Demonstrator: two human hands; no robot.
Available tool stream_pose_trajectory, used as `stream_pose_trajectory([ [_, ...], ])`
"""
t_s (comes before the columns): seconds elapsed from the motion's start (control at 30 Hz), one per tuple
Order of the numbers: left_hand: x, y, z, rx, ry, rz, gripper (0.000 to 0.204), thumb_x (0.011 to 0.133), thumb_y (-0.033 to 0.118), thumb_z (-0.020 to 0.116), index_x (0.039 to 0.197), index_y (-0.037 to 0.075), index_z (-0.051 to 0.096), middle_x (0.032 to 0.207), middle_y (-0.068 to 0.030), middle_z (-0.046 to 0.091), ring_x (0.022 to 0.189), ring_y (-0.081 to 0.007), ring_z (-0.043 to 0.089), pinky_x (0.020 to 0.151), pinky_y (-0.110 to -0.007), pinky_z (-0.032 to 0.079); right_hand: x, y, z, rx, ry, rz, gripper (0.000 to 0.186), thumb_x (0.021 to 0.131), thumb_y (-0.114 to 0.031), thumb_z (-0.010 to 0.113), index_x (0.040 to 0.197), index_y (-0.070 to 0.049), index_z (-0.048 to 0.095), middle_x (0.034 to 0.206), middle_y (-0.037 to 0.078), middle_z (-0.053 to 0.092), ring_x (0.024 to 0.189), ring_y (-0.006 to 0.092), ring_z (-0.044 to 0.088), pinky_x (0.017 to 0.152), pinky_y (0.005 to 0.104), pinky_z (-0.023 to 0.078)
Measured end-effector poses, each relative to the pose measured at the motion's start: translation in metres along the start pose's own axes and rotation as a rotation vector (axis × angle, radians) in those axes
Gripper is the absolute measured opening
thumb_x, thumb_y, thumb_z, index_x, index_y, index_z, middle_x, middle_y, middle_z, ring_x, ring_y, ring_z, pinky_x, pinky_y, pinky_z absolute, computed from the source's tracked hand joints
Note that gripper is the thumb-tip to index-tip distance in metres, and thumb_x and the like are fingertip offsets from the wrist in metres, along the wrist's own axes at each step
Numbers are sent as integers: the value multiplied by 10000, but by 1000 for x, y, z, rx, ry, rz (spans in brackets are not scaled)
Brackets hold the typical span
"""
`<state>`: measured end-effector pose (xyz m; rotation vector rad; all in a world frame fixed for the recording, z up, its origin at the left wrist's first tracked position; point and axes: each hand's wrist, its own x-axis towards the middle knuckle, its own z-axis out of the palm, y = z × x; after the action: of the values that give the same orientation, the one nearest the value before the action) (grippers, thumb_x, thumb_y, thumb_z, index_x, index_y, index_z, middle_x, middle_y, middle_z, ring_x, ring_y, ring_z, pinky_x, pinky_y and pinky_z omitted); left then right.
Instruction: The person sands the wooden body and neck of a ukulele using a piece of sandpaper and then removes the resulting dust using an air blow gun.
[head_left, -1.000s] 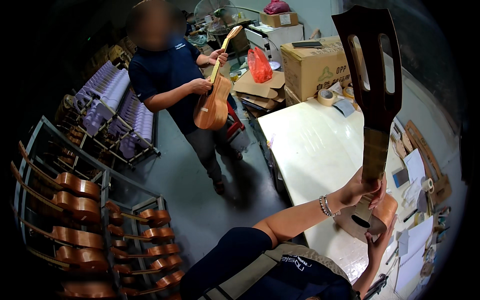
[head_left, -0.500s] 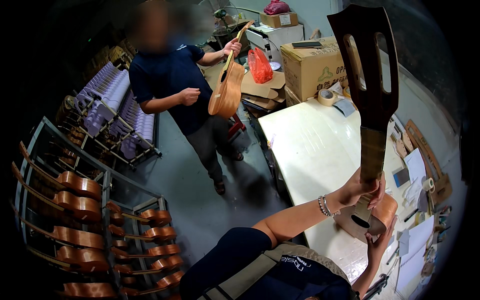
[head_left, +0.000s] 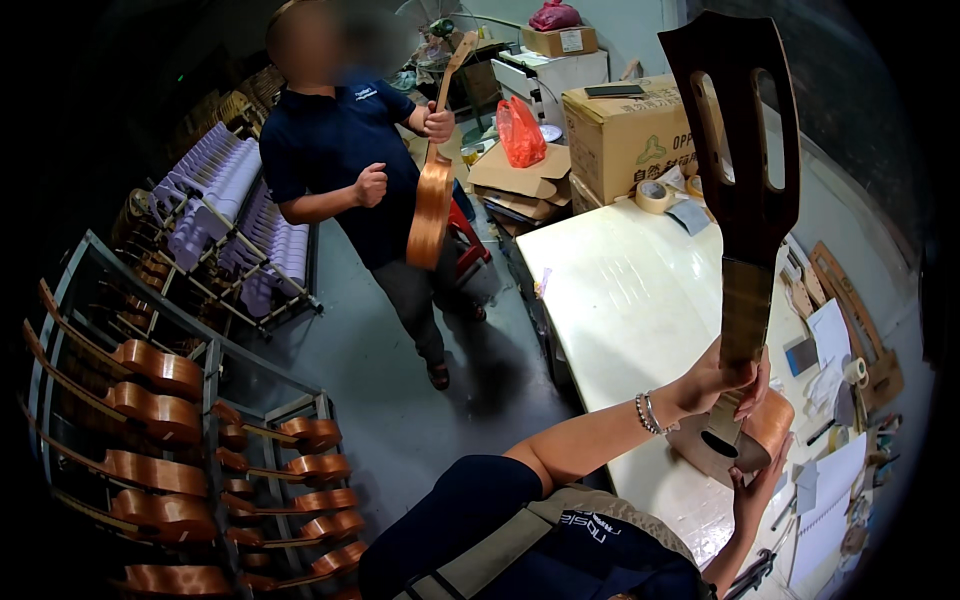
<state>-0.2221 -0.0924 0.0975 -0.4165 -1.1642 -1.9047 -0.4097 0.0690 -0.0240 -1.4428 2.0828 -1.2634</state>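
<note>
An unstrung ukulele (head_left: pixel 746 310) stands in front of me, its dark slotted headstock (head_left: pixel 737 215) close to the view and its small wooden body (head_left: pixel 772 424) lower down over the table. My left hand (head_left: pixel 738 385), with beaded bracelets at the wrist, is wrapped round the neck just above the body. Against the side of the body, near the round soundhole (head_left: pixel 718 443), my right hand (head_left: pixel 760 490) grips with thumb and fingers. The hand and fretboard hide part of the body.
A white-topped table (head_left: pixel 610 290) carries tape rolls (head_left: pixel 655 196), papers and a large carton (head_left: pixel 630 140). Across the aisle another person (head_left: pixel 340 170) holds a ukulele (head_left: pixel 430 205). Racks of ukulele bodies (head_left: pixel 160 410) and purple instruments (head_left: pixel 215 190) line the left.
The other person's ukulele has turned to show its side and shifted slightly left and down; that person's free hand has risen. My hands and ukulele are nearly unmoved.
</note>
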Motion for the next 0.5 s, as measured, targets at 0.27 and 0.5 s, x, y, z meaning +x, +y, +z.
stream_pose_trajectory([
  [0.27, 1, -3, 0, -15, -11, -11, 454, 868, 445, 578, 712, 30, 479, 542, -34, 449, 439, -111, 453, 419, -235, 368, -5, -3, -9, -126, -94, -53, 716, 827, -16, 524, 1443, -58, 161, 1513, 139, 96, 1388, 340, 127, 1093, 464, 234],
  [0.5, 3, -6, 3, -30, 21, -55, 449, 845, 440, 614, 712, 35, 475, 550, -36, 468, 442, -108, 464, 417, -240, 383, -8, 58, -6, -515, -97, -173, 592, 964, -393, 320, 1426, -41, 210, 1499, 171, 145, 1385, 332, 142, 1115, 460, 89],
])
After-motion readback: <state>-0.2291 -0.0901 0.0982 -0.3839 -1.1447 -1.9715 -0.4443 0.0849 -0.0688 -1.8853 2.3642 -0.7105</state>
